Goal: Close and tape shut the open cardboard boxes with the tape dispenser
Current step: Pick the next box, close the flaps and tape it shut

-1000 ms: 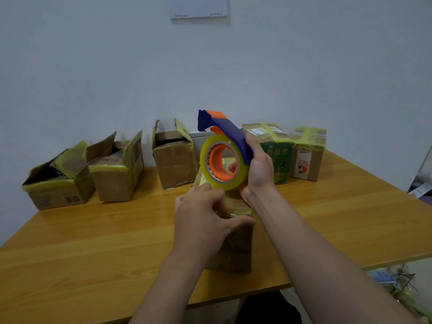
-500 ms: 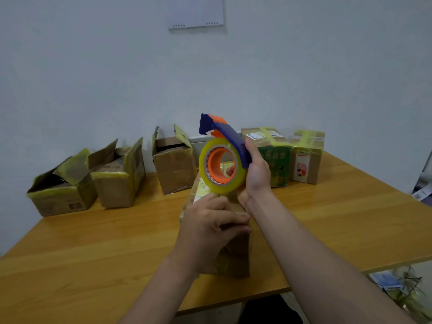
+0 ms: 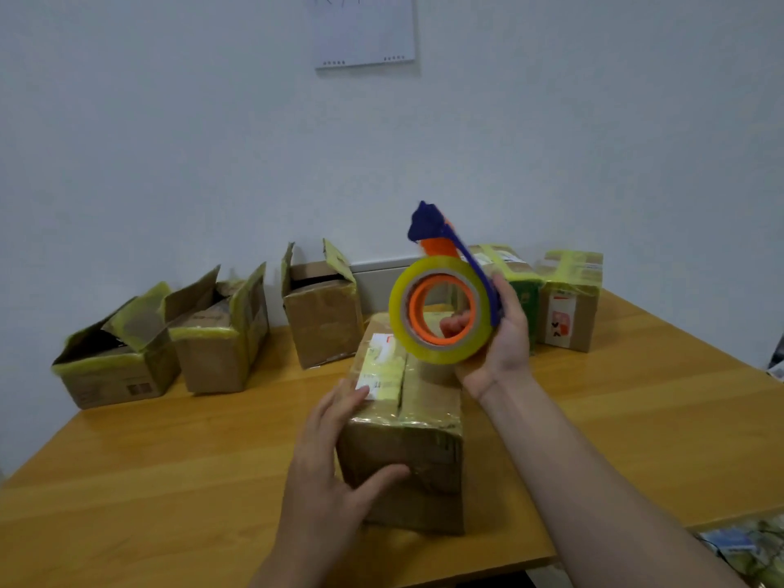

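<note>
A closed cardboard box (image 3: 407, 418) with a white label and yellowish tape lies in front of me on the wooden table (image 3: 169, 481). My left hand (image 3: 335, 473) rests against its near left corner, fingers on the top edge and thumb on the front face. My right hand (image 3: 505, 337) grips the blue and orange tape dispenser (image 3: 445, 299), held up above the far end of the box with its yellow roll facing me. Three open boxes stand at the back left: (image 3: 114, 367), (image 3: 220, 337), (image 3: 322, 307).
Two taped boxes (image 3: 568, 299) stand at the back right against the white wall. The table's front edge runs just below my forearms. Clutter (image 3: 746, 549) lies on the floor at the lower right. A paper sheet (image 3: 365, 31) hangs on the wall.
My left hand has let go of the tape end near the roll and dropped to the box's near left corner. The dispenser has tilted and lifted slightly to the right.
</note>
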`<state>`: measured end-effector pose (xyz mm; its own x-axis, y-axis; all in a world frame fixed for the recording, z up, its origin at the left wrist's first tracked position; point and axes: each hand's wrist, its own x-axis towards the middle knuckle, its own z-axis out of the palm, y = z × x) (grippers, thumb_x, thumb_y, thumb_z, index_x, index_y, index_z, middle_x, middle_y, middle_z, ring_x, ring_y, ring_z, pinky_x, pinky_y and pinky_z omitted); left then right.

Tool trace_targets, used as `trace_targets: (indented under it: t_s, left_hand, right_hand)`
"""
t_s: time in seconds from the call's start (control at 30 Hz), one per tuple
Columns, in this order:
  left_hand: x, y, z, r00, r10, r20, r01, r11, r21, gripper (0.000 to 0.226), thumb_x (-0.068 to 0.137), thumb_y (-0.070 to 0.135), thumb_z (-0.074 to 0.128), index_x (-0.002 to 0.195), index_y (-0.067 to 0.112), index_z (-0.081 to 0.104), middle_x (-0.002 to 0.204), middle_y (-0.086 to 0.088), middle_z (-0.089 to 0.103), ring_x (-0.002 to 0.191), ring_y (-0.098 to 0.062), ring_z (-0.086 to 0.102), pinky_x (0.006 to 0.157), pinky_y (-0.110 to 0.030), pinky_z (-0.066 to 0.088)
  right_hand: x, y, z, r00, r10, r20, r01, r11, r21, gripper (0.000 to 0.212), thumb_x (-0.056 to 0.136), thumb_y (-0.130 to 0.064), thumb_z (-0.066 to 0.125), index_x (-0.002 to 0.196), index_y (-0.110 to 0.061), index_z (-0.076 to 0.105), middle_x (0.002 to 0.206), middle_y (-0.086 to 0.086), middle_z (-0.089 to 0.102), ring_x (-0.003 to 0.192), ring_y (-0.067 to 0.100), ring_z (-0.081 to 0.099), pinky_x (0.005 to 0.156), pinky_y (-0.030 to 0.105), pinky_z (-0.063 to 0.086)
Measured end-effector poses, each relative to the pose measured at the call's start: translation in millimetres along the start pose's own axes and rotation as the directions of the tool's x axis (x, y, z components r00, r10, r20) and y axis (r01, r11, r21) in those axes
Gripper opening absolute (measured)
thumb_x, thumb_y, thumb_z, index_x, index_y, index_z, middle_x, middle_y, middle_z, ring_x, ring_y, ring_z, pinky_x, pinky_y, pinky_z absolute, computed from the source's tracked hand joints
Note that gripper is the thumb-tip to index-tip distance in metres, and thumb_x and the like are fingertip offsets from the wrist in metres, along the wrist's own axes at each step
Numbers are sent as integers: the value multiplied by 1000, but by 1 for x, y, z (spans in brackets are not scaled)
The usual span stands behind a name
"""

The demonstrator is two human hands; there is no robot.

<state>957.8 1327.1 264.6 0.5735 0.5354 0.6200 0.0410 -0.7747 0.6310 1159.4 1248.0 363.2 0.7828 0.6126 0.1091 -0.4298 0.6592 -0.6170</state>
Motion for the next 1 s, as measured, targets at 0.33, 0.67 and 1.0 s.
trace_targets:
  t_s: [0.33,0.67,1.0]
  left_hand:
    - [49,-17,44,994,-110,4,107,976,192,91,69,57,87,139,49,30,155,24,37,132,-17,54,94,-34,55]
    - [129,-54,95,985,-170,3,158,923,350,91,77,62,80,144,40,22,153,-2,50,118,-30,66,81,-42,60]
    - [198,-85,138,980,-196,27,165,885,436,89,83,62,75,143,36,15,146,-13,53,114,-43,66,87,-58,59]
  right_hand:
    - [22,1,-65,814,-481,-326,364,859,-359,24,102,-35,59,92,-18,73,78,-11,74,78,5,67,69,22,54]
    - [47,54,-102,817,-533,-223,287,709,-644,24,101,-44,53,93,-29,69,87,-1,73,77,7,70,58,19,55]
    - [55,64,-114,829,-397,-395,221,880,-421,28,103,-30,55,87,-14,71,67,-12,70,65,2,63,58,15,48]
